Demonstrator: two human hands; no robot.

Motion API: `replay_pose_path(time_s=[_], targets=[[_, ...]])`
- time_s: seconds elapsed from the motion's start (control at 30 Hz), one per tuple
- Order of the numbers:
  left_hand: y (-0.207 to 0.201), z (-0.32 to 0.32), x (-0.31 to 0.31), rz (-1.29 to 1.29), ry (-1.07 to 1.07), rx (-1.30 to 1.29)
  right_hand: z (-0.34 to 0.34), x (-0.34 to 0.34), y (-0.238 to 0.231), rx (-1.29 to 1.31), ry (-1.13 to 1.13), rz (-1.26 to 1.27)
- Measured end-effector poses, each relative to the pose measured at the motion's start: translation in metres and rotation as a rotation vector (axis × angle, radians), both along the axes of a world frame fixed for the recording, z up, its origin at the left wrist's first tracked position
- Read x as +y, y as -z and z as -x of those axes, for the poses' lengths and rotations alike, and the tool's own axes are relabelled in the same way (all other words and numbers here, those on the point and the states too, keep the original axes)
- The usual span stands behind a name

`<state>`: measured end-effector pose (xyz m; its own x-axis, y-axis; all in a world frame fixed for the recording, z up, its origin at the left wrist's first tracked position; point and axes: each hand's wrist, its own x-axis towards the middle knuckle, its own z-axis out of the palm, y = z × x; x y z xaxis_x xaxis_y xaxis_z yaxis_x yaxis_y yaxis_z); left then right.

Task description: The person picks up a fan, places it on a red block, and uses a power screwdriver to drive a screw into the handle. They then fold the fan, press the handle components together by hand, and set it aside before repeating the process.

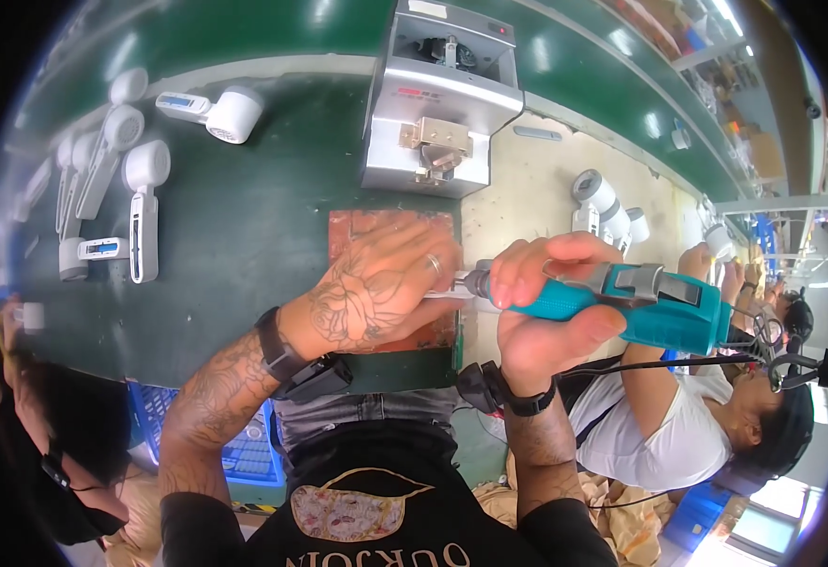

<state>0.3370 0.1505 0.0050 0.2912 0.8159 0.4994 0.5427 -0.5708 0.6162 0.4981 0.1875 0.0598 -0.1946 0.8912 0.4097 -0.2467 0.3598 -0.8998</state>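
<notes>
My right hand wraps round a teal electric screwdriver, which lies level with its tip pointing left. That tip meets a white piece held in the fingers of my left hand. Most of the white piece is hidden behind the fingers, so its kind cannot be told. Below my left hand lies a reddish-brown mat on the green table.
White round-headed handheld devices lie at the left, and similar white ones at the right. A silver machine stands beyond the mat. Co-workers sit on both sides, the right one in a white shirt. A blue crate is below the table edge.
</notes>
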Motion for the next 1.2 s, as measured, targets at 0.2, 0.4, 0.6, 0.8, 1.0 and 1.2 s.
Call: replay_pose_path(time_s=[0.2,0.4,0.6,0.8,1.0,1.2], targets=[[0.000,-0.001,0.000,0.045,0.019,-0.040,-0.005,0.002,0.003,0.004,-0.025,-0.003],[0.000,0.001,-0.002,0.071,0.028,-0.047,-0.006,0.000,0.002,0.179,-0.109,0.086],[-0.004,-0.002,-0.003,0.152,-0.017,-0.056,-0.010,0.002,0.006,0.206,-0.165,0.074],[-0.004,-0.004,-0.005,0.089,-0.042,-0.038,-0.003,0.000,0.000,-0.020,-0.056,0.027],[-0.011,0.016,0.003,0.260,-0.111,-0.017,0.014,0.026,-0.028,-0.020,-0.062,-0.034],[-0.003,0.022,-0.008,0.161,-0.155,0.009,0.054,0.072,-0.024,-0.018,-0.107,-0.119]])
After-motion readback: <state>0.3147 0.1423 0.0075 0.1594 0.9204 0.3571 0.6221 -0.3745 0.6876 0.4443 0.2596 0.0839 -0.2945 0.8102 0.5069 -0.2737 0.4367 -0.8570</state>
